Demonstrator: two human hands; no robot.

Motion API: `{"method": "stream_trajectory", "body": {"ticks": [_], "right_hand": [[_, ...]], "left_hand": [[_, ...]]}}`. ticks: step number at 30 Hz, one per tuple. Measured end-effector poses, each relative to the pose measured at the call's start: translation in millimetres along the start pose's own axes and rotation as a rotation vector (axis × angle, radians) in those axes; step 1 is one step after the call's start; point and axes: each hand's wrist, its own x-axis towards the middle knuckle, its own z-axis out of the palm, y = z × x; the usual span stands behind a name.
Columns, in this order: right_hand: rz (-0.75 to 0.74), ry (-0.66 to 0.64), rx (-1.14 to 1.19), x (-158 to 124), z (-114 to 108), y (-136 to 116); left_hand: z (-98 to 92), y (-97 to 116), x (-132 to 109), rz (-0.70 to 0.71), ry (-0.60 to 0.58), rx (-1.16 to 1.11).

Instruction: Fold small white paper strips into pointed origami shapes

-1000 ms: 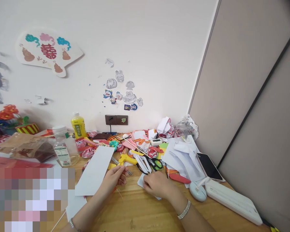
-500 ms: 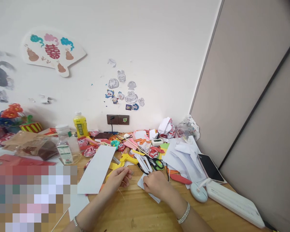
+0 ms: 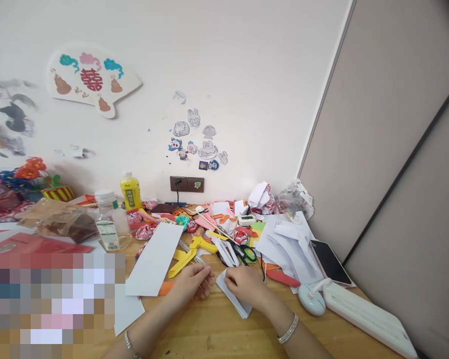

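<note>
My right hand (image 3: 246,285) pinches the upper end of a folded white paper (image 3: 234,298), several layers thick, just above the wooden tabletop. To its left, my left hand (image 3: 195,281) hovers with thumb and fingers curled together; whatever lies between them, if anything, I cannot make out. Beyond the hands are a yellow glue gun (image 3: 203,244), black-handled scissors (image 3: 248,254) and some folded white strips (image 3: 226,251). A long white sheet (image 3: 155,259) rests left of my left hand, over an orange paper piece (image 3: 167,287).
Loose white papers (image 3: 284,244), a phone (image 3: 331,262), a pale blue mouse (image 3: 312,299) and a long white device (image 3: 370,316) line the right side. A clear jar (image 3: 108,229) and yellow bottle (image 3: 130,192) stand at back left. Coloured scraps cover the table's rear.
The view has shifted slightly left. My left hand has come a little nearer the right hand, and more of the folded paper shows beneath the right hand.
</note>
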Motion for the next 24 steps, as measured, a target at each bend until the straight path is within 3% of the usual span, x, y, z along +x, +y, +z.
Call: {"method": "stream_trajectory", "body": {"ticks": [5,10,14,17,24], "right_hand": [[0.064,0.19,-0.023,1,-3,-4],[0.083,0.402,0.399,0,-5,-13],[0.066,0.285,0.913,0,-1,-22],[0.088,0.203,1.173,1,0,-25],[0.158,0.339,1.209,4,-8,-25]], "left_hand": [[3.6,5,-3,-0.004,-0.02,0.022],[7.7,7,-8,0.166,-0.045,0.053],[13.0,12,-14,0.352,-0.065,0.07],[15.5,17,-19,0.374,-0.059,0.104],[20.4,22,-26,0.242,-0.042,0.108]]}}
